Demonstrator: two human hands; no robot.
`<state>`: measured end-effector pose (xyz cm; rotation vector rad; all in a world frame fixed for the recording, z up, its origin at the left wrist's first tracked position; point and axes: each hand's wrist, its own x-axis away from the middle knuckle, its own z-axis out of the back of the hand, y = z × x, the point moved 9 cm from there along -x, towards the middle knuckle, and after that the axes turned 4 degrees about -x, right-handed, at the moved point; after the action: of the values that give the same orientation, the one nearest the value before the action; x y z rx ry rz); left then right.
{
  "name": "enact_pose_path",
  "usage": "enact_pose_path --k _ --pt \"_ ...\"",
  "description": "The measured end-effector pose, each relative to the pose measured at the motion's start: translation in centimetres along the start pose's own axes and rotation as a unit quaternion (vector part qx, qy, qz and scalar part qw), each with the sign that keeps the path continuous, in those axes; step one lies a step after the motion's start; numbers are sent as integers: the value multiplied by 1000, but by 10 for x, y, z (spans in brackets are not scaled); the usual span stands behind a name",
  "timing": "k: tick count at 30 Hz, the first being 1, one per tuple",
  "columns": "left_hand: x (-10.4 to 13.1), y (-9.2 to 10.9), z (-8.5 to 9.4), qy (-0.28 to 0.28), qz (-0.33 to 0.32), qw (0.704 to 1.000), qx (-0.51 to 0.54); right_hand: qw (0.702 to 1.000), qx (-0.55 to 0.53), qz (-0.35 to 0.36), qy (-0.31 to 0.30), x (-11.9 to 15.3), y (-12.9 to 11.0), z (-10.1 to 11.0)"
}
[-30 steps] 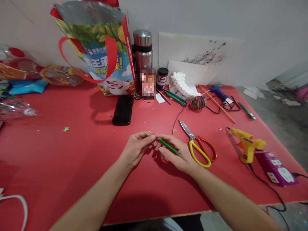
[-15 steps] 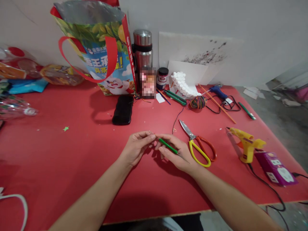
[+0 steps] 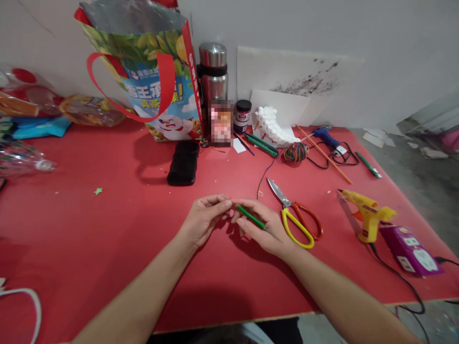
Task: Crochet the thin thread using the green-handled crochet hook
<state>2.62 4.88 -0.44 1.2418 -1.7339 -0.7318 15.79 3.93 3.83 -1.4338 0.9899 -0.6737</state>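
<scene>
Dim, flat light covers the red table (image 3: 118, 239), probably from the right of the scissors (image 3: 286, 202): the phone (image 3: 182, 164), beyond and left of them, throws its soft shadow leftward. Shade gathers under the right hand (image 3: 263, 225), just left of them. Farther behind them, the flask (image 3: 213, 56) glints above a pixelated object (image 3: 221, 123) (coarse pinkish squares). Far left of them, the clear bottle (image 3: 22, 159) is stretched and soft.

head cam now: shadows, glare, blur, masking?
Head view: soft shadow left of black case; steel flask shows highlights; clear bottle at left edge looks smeared; pixelated patch before the flask; green handle reads clearly, but detail between left hand and right hand too small to tell.
</scene>
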Motion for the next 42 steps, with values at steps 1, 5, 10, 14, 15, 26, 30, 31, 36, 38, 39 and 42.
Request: enact_pose_path --k 1,5,10,14,15,26,30,31,36,38,39,42 --pt "0 0 0 0 -1 1000 1 1000 0 1 0 0 0 0" --pt "-1 0 0 -4 -2 1000 3 1000 4 3 0 0 0 0" --pt "-2 -1 0 -9 -3 1000 0 1000 4 -2 2 0 -1 1" --pt "-1 -1 0 -10 -4 1000 4 1000 -1 -2 1 0 -2 0" --pt "-1 -1 0 -9 -5 1000 5 1000 -4 -2 1 0 -2 0" --pt "-2 -1 1 -2 -3 1000 8 1000 3 -4 -1 0 0 0" --pt "-1 -1 1 0 -5 1000 2 1000 9 -3 -1 0 0 0" --pt "-1 0 1 0 -7 1000 1 1000 9 -3 -1 0 0 0" --pt "0 -1 1 -4 -3 1000 -2 1000 -8 -6 -2 0 -1 -1" --pt "0 -1 1 -4 -4 1000 -2 1000 -10 -14 -1 0 1 -1" --pt "0 0 0 -4 -7 1000 -6 1000 -11 -17 1 1 1 0" --pt "1 4 0 -1 -27 999 -35 999 -23 -21 18 2 3 3"
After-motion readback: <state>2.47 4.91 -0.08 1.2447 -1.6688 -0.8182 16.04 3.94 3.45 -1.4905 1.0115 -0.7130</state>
